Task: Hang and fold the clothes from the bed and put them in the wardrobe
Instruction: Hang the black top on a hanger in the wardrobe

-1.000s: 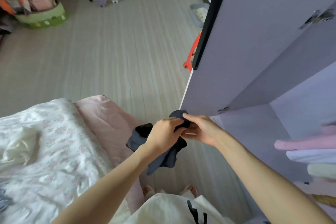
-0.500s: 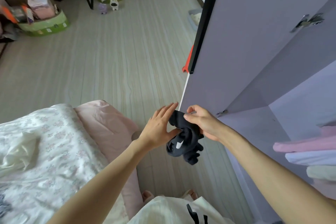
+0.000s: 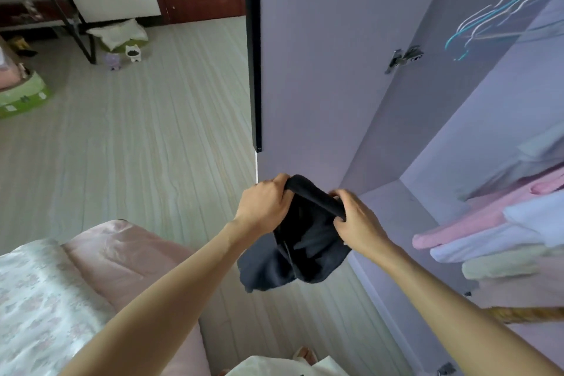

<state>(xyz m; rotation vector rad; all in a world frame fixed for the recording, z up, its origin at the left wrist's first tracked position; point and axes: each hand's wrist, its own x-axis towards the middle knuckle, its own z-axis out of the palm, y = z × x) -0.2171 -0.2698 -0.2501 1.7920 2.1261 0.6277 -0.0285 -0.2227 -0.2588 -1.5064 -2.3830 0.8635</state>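
A black garment [image 3: 300, 241] hangs in the air in front of me, between the bed and the wardrobe. My left hand [image 3: 265, 203] grips its upper edge on the left and my right hand [image 3: 357, 218] grips the same edge on the right, so the cloth is stretched between them and droops below. The open wardrobe [image 3: 427, 137] stands at the right with its lilac door [image 3: 320, 55] swung out. Folded pink, pale blue and cream clothes [image 3: 488, 238] lie stacked on its shelf. The bed [image 3: 45, 299] with a floral cover is at the lower left.
Empty wire hangers [image 3: 500, 18] hang on the rail at the wardrobe's top right. A pink quilt [image 3: 122, 256] covers the bed corner near my left arm. A black metal rack [image 3: 61, 9], a green box [image 3: 21, 94] and small toys [image 3: 125, 56] sit on the far floor.
My left hand, which was open beside the bunched garment, now grips it. Both hands have pulled the cloth apart along its edge. The view has tilted up toward the wardrobe.
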